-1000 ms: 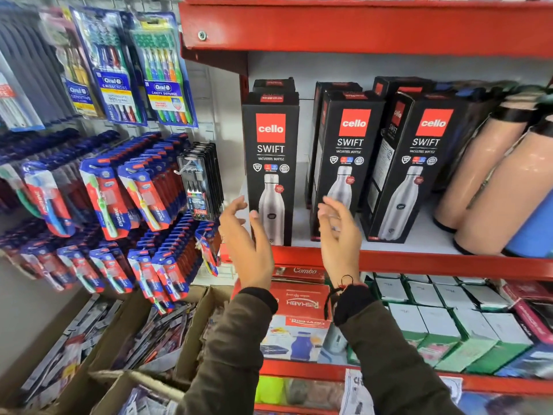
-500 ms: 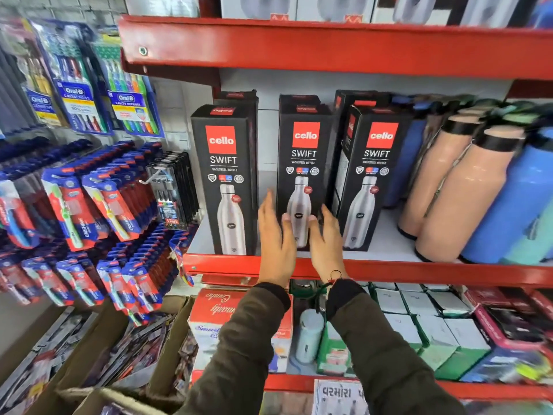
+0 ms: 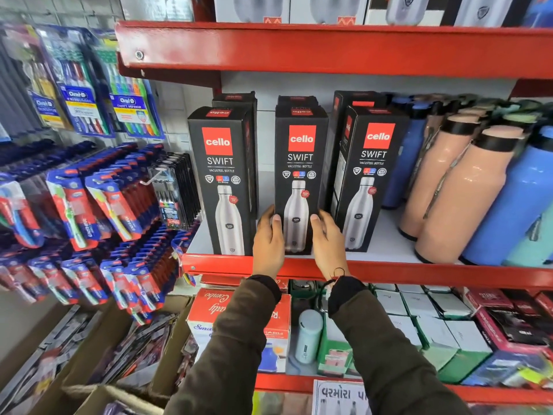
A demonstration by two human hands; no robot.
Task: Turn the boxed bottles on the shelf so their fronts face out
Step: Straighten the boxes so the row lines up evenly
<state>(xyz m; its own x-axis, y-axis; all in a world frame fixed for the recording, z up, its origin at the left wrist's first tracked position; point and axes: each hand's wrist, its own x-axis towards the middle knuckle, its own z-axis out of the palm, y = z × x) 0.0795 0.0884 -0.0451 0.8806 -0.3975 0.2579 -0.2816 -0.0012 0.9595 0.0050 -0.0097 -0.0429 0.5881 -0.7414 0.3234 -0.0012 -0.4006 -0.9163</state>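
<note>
Three black Cello Swift bottle boxes stand upright along the front of the red shelf (image 3: 419,272). The left box (image 3: 223,175) and the middle box (image 3: 300,163) show their fronts squarely. The right box (image 3: 369,172) is turned a little, so its left side panel shows too. More black boxes stand behind them, mostly hidden. My left hand (image 3: 268,238) grips the lower left edge of the middle box. My right hand (image 3: 327,239) grips its lower right edge.
Loose pink (image 3: 466,199) and blue (image 3: 514,205) bottles crowd the shelf to the right. Racks of packaged toothbrushes (image 3: 89,205) hang to the left. A red shelf (image 3: 329,52) sits overhead. Below are small white-and-green boxes (image 3: 419,324) and a red carton (image 3: 215,310).
Both hands have risen from below the shelf and closed on the sides of the middle box, which has turned from angled to front-facing. The camera view has shifted right and closer.
</note>
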